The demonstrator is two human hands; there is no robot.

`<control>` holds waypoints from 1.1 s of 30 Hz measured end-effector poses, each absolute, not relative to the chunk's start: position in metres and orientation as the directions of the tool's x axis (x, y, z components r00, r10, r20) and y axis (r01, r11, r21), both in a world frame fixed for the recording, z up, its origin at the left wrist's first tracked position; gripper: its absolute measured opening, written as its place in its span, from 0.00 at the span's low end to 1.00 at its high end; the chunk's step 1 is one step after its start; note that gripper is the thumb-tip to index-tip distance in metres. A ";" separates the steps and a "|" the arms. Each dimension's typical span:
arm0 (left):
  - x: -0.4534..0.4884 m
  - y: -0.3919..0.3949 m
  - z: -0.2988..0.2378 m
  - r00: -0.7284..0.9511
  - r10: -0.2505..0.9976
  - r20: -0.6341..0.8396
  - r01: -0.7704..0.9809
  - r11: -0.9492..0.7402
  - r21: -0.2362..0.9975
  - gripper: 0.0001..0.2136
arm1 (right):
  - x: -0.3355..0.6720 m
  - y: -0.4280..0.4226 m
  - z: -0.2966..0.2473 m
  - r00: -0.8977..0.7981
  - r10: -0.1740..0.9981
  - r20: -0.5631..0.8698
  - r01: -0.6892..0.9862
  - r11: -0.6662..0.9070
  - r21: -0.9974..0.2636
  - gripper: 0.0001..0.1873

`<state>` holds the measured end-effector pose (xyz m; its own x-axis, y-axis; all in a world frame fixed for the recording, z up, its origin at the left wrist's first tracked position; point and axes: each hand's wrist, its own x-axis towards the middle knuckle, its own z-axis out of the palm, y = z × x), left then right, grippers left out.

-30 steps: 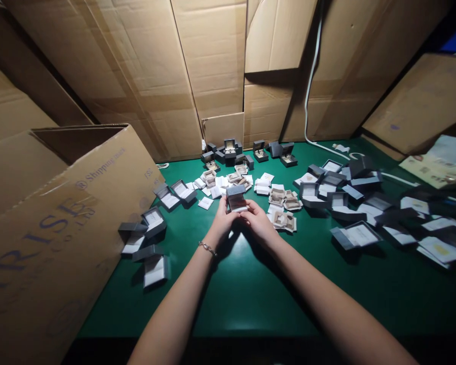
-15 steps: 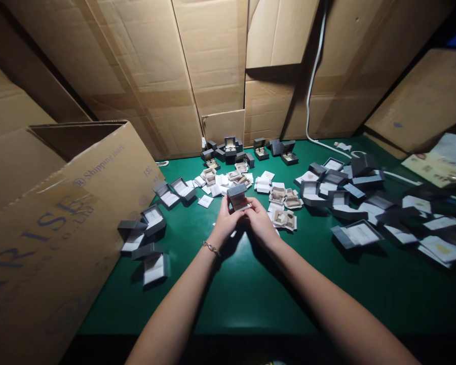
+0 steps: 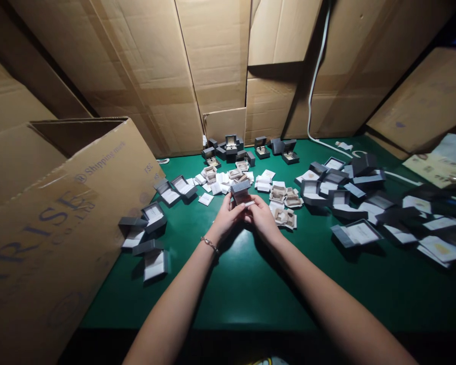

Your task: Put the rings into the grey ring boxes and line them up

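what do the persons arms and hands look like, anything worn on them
No sleeves reach into view on either arm, and neither the left hand nor the right hand wears a glove. A thin silvery chain bracelet sits on the left wrist. The right wrist carries nothing. Any rings on the fingers are too small to make out.

Both hands, left [image 3: 227,219] and right [image 3: 261,219], grip a grey box [image 3: 240,192] (lid up) above the green counter [image 3: 243,284] strewn with boxes.
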<state>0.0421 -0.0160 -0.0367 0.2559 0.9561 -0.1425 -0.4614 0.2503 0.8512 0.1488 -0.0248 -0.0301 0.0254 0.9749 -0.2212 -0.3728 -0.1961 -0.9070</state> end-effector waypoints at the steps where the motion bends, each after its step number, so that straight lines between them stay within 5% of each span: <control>1: 0.042 -0.016 -0.037 0.250 0.957 -0.146 -0.453 0.249 0.856 0.27 | 0.150 -0.024 -0.030 0.014 0.972 -0.236 -0.381 -0.213 -0.900 0.12; 9: 0.038 -0.014 -0.040 0.219 0.966 -0.140 -0.424 0.223 0.878 0.25 | 0.153 -0.022 -0.035 -0.011 0.984 -0.176 -0.322 -0.170 -0.931 0.16; 18: 0.040 -0.012 -0.040 0.152 0.987 -0.043 -0.282 0.085 0.956 0.28 | 0.162 -0.021 -0.033 0.004 0.990 -0.144 -0.200 -0.141 -0.970 0.06; 23: 0.039 -0.016 -0.040 0.096 0.990 -0.101 0.102 0.091 0.991 0.12 | 0.171 -0.014 -0.031 0.141 0.984 -0.113 -0.251 -0.074 -0.965 0.11; 26: 0.036 -0.024 -0.033 -0.004 0.995 0.102 0.359 -0.094 0.929 0.09 | 0.177 -0.011 -0.033 0.189 0.975 -0.113 -0.237 -0.067 -0.969 0.21; 28: 0.035 -0.033 -0.025 0.041 0.961 0.273 0.364 -0.269 0.892 0.11 | 0.176 -0.012 -0.036 0.135 0.977 -0.167 -0.229 -0.134 -0.964 0.26; 33: 0.039 -0.051 -0.010 0.228 0.855 0.466 0.248 -0.513 0.822 0.10 | 0.148 -0.018 -0.049 -0.085 0.986 -0.140 -0.169 -0.153 -0.974 0.12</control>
